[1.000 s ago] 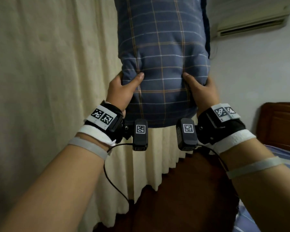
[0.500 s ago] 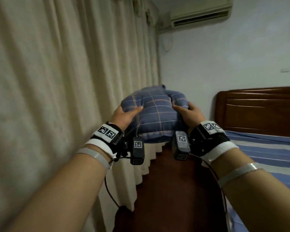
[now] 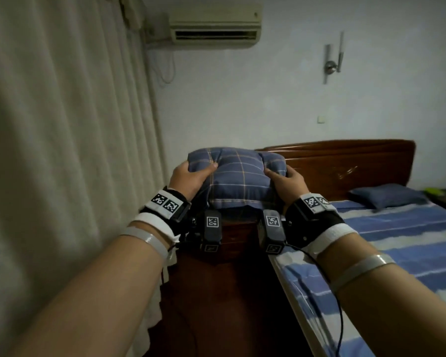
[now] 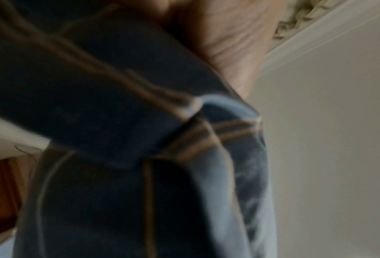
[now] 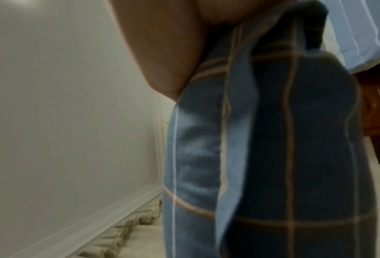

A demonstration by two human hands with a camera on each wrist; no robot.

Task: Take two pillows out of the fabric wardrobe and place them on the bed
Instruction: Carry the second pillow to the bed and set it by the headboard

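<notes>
The blue plaid pillow [image 3: 238, 176] is being held up in front of the person, in the gap between the cream curtain [image 3: 62, 150] and the bed [image 3: 397, 243], and above a dark wooden cabinet [image 3: 232, 235]. The left hand [image 3: 188, 177] is gripping its left side, thumb pressing into the top of the fabric; the right hand [image 3: 286, 182] is clasping the right side in the same way, thumb on top. Both wrist views are showing only blurred plaid cloth bunching against the palms. A second, dark blue pillow [image 3: 389, 198] is already lying at the head of the bed on the striped sheet, beside the wooden headboard [image 3: 345, 166]. An air conditioner [image 3: 215, 25] is hanging on the wall above.
</notes>
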